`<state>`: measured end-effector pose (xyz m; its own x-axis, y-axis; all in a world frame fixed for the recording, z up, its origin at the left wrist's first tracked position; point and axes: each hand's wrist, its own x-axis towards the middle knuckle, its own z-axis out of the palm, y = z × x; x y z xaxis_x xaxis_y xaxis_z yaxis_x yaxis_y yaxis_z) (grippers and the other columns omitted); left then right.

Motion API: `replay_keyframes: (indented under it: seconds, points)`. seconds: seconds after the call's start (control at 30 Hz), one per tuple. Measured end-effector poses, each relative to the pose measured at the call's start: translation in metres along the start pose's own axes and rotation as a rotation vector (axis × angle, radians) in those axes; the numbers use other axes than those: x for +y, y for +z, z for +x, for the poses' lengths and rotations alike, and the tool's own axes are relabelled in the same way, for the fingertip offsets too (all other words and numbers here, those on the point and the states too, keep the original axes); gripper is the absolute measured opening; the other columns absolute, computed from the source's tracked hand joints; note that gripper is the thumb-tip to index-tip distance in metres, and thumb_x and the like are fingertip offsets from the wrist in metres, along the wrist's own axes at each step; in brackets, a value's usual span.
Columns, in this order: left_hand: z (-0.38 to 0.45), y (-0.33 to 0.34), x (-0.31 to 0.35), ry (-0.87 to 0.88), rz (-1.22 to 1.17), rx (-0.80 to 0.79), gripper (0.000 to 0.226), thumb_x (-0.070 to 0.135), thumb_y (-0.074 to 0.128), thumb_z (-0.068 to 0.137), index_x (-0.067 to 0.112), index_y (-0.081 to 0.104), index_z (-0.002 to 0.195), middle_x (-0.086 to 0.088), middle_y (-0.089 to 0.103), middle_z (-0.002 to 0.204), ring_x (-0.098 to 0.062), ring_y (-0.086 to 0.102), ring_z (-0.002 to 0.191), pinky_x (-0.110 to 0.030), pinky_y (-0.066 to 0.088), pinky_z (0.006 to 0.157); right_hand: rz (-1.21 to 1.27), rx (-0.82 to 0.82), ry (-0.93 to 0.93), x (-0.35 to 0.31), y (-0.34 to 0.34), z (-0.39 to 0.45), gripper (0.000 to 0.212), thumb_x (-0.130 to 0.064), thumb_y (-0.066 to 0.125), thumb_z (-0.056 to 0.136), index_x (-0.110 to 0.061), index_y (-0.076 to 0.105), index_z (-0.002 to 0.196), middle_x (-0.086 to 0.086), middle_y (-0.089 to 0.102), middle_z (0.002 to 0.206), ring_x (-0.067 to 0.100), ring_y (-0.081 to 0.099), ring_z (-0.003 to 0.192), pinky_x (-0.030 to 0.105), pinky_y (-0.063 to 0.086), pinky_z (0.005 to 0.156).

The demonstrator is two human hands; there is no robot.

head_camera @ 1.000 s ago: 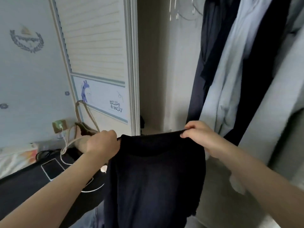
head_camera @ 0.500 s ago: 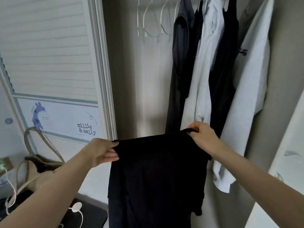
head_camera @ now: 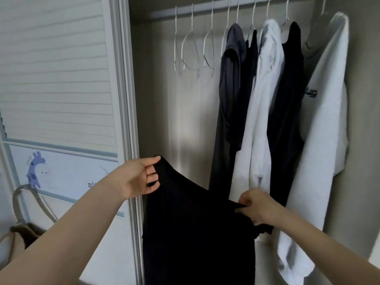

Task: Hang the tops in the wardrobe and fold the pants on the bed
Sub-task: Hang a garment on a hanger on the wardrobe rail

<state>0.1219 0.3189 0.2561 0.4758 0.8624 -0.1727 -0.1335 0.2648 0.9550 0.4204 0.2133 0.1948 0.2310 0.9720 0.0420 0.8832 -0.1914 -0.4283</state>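
We find the left hand (head_camera: pixel 137 177) pinching the raised upper edge of a black garment (head_camera: pixel 197 233), thumb above and fingers curled into the cloth, while the right hand (head_camera: pixel 259 208) grips the lower end of that edge; the garment hangs between them before the open wardrobe (head_camera: pixel 160 112), not yet on a hanger. On the rail (head_camera: pixel 226 7) we count 5 tops already hung at right and about 3 bare wire hangers (head_camera: pixel 191 48) at left. We judge hanging well advanced; no bed or pants are visible.
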Motion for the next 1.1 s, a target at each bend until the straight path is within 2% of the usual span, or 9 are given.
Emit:
replay_keyframes:
  seconds: [0.07,0.23,0.33,0.4,0.5,0.73,0.9,1.0,1.1]
  points:
    - [0.003,0.004,0.012,0.105,0.056,0.025,0.012,0.029,0.073,0.077,0.021,0.065,0.074,0.004,0.068,0.075,-0.013,0.066,0.067,-0.032,0.049,0.076,0.052,-0.052,0.004,-0.012,-0.006,0.01,0.021,-0.025,0.066,0.087,-0.015,0.059,0.071,0.003,0.059,0.064,0.015,0.059,0.056,0.023,0.052,0.053]
    - [0.017,0.019,0.063,0.422,0.269,0.154,0.026,0.032,0.065,0.091,0.017,0.058,0.071,-0.003,0.059,0.071,-0.016,0.056,0.06,-0.026,0.043,0.058,0.121,0.023,-0.201,-0.064,-0.056,0.043,0.018,-0.029,0.067,0.086,-0.013,0.068,0.079,0.002,0.069,0.065,0.012,0.067,0.054,0.022,0.054,0.052]
    - [0.023,0.029,0.091,0.584,0.385,0.168,0.036,0.034,0.062,0.094,0.018,0.053,0.063,-0.005,0.051,0.067,-0.018,0.047,0.06,-0.028,0.038,0.058,0.125,0.219,-0.325,-0.101,-0.094,0.059,0.019,-0.027,0.062,0.088,-0.013,0.068,0.077,0.001,0.073,0.07,0.013,0.069,0.061,0.023,0.056,0.059]
    - [0.028,0.034,0.106,0.648,0.432,0.157,0.038,0.033,0.061,0.095,0.019,0.055,0.06,-0.003,0.05,0.063,-0.015,0.046,0.057,-0.026,0.036,0.053,0.125,0.411,-0.422,-0.129,-0.122,0.069,0.017,-0.024,0.058,0.088,-0.015,0.067,0.077,0.001,0.072,0.072,0.015,0.068,0.065,0.03,0.058,0.068]
    - [0.041,0.037,0.12,0.693,0.481,0.21,0.033,0.032,0.061,0.095,0.015,0.057,0.066,-0.005,0.05,0.065,-0.014,0.046,0.055,-0.022,0.035,0.05,0.088,0.685,-0.542,-0.17,-0.162,0.086,0.016,-0.023,0.05,0.09,-0.018,0.064,0.083,0.001,0.068,0.077,0.017,0.064,0.075,0.033,0.055,0.073]
    - [0.072,0.031,0.142,0.708,0.528,0.31,0.031,0.028,0.061,0.096,0.011,0.06,0.07,-0.001,0.053,0.059,-0.004,0.045,0.041,-0.014,0.034,0.042,-0.376,1.071,-0.532,-0.237,-0.242,0.142,0.023,-0.007,0.046,0.091,0.001,0.054,0.112,0.019,0.055,0.115,0.035,0.05,0.108,0.037,0.041,0.085]
    - [0.087,0.028,0.153,0.711,0.587,0.36,0.034,0.028,0.059,0.097,0.012,0.057,0.066,0.006,0.05,0.051,-0.002,0.044,0.04,-0.021,0.035,0.049,-0.445,1.024,-0.311,-0.244,-0.275,0.181,0.038,0.009,0.051,0.082,0.006,0.048,0.121,0.023,0.05,0.123,0.038,0.045,0.116,0.039,0.043,0.088]
    - [0.094,0.028,0.156,0.772,0.677,0.378,0.038,0.028,0.059,0.097,0.011,0.051,0.064,0.0,0.045,0.057,-0.011,0.043,0.051,-0.025,0.035,0.055,-0.439,0.906,-0.147,-0.234,-0.28,0.201,0.036,0.004,0.05,0.085,0.005,0.05,0.12,0.022,0.051,0.123,0.039,0.05,0.114,0.04,0.044,0.092]
    - [0.098,0.029,0.159,0.837,0.808,0.373,0.046,0.026,0.06,0.096,0.015,0.04,0.057,0.003,0.036,0.055,-0.014,0.035,0.056,-0.03,0.03,0.061,-0.281,0.836,-0.039,-0.223,-0.283,0.221,0.049,-0.003,0.048,0.091,0.011,0.032,0.135,0.026,0.035,0.138,0.039,0.041,0.127,0.04,0.04,0.103]
